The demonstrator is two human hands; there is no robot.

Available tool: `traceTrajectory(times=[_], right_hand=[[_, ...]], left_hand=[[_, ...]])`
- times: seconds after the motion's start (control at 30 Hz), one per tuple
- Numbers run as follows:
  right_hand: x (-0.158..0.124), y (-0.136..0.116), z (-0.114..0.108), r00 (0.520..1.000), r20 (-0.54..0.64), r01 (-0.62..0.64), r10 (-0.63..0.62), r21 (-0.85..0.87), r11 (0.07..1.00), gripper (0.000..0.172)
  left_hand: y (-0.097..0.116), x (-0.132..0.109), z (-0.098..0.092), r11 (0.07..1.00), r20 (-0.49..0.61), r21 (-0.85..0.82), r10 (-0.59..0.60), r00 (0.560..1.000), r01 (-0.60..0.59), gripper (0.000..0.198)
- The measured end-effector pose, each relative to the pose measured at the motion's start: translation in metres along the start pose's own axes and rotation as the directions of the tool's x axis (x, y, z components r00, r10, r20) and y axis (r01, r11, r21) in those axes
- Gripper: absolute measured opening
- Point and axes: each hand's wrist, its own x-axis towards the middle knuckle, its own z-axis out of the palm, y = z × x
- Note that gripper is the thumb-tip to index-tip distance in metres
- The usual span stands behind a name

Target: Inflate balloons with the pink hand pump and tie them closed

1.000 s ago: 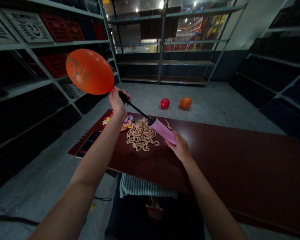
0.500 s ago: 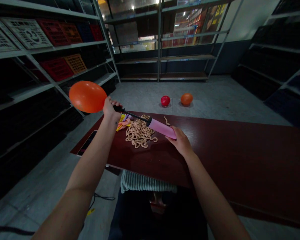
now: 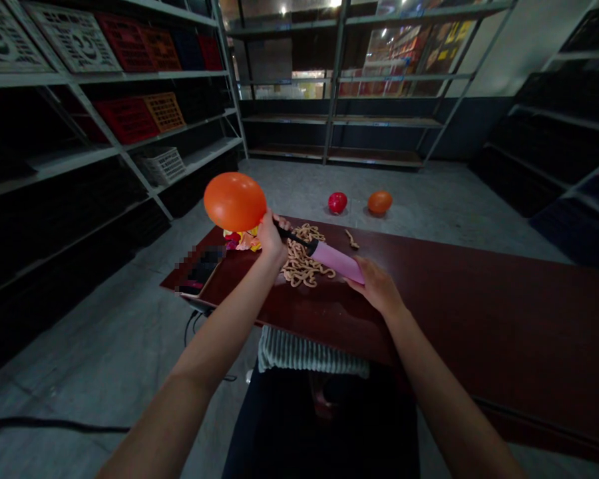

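On the grey floor [image 3: 429, 199], shelves [image 3: 384, 122] stand beyond the dark red surface [image 3: 504, 319]. The orange balloon [image 3: 235, 201] is raised over the surface's far left part, its neck pinched in the left grip [image 3: 272, 238] at the pump's [image 3: 337, 262] black end. The right grip [image 3: 378, 284] clasps the pump's pink barrel. On the surface lie a heap of tan coils [image 3: 304, 271] and, left of it, a phone [image 3: 200, 271]. An orange ball [image 3: 380, 202] and red ball [image 3: 337, 203] sit apart on the floor.

There were three inflated balloons [image 3: 235, 201], one pump [image 3: 337, 262], and one phone [image 3: 203, 271] by the front left corner of the table [image 3: 479, 299]
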Motion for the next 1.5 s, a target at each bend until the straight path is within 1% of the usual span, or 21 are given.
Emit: traceTrajectory(times=[0.07,0.13,0.2,0.3,0.4,0.5,0.67,0.77,0.97,1.07,1.17,1.23,1.3,1.4,1.5], right_hand=[[-0.002,0.001,0.0,1.0,0.004,0.005,-0.005,-0.026,1.0,0.044],[-0.003,0.002,-0.001,1.0,-0.001,-0.011,0.011,-0.039,0.999,0.044],[-0.003,0.002,-0.002,0.999,-0.017,-0.041,0.04,-0.035,0.999,0.045],[-0.001,0.001,-0.003,0.998,-0.036,-0.059,0.059,0.007,0.998,0.046],[0.002,-0.001,-0.004,0.998,-0.019,-0.054,0.056,0.052,0.997,0.047],[0.003,-0.003,-0.003,0.996,0.0,-0.086,0.087,0.08,0.993,0.047],[0.003,-0.005,-0.004,0.992,0.019,-0.125,0.124,0.129,0.984,0.046],[0.003,-0.006,-0.006,0.992,0.015,-0.127,0.126,0.154,0.98,0.046],[0.005,-0.01,-0.005,0.995,-0.015,-0.095,0.1,0.212,0.973,0.045],[0.008,-0.012,0.0,0.995,-0.029,-0.087,0.097,0.234,0.968,0.046],[0.009,-0.01,0.004,0.991,-0.047,-0.106,0.122,0.256,0.961,0.046],[0.009,-0.006,0.005,0.986,-0.068,-0.131,0.153,0.262,0.956,0.046],[0.008,-0.001,0.005,0.98,-0.084,-0.153,0.18,0.26,0.953,0.047],[0.007,0.004,0.008,0.975,-0.1,-0.17,0.2,0.247,0.954,0.049],[0.006,0.006,0.012,0.974,-0.112,-0.167,0.197,0.232,0.958,0.051]], left_hand=[[-0.021,-0.012,-0.001,1.0,0.002,-0.012,-0.009,1.0,0.009,0.04],[-0.036,-0.02,-0.001,1.0,0.013,-0.01,-0.016,1.0,0.016,0.041],[-0.042,-0.022,0.0,1.0,0.026,-0.002,-0.026,0.999,0.026,0.042],[-0.04,-0.018,0.003,0.999,0.022,-0.004,-0.052,0.998,0.052,0.041],[-0.031,-0.012,0.01,0.998,-0.011,-0.002,-0.07,0.997,0.07,0.037],[-0.022,-0.005,0.015,0.998,-0.044,0.016,-0.066,0.997,0.067,0.035],[-0.005,0.014,0.019,0.999,-0.081,0.041,0.019,0.997,-0.016,0.033],[0.013,0.026,0.02,0.996,-0.092,0.058,0.08,0.993,-0.074,0.032],[0.061,0.05,0.023,0.98,-0.136,0.105,0.18,0.974,-0.167,0.031],[0.074,0.058,0.03,0.972,-0.142,0.124,0.216,0.966,-0.2,0.033],[0.069,0.058,0.04,0.964,-0.174,0.127,0.252,0.952,-0.232,0.037],[0.061,0.055,0.047,0.958,-0.2,0.115,0.281,0.939,-0.262,0.041],[0.051,0.051,0.053,0.945,-0.203,0.095,0.326,0.924,-0.313,0.045],[0.041,0.047,0.06,0.924,-0.155,0.061,0.384,0.91,-0.379,0.048],[0.03,0.041,0.065,0.915,-0.096,0.049,0.403,0.91,-0.4,0.05]])
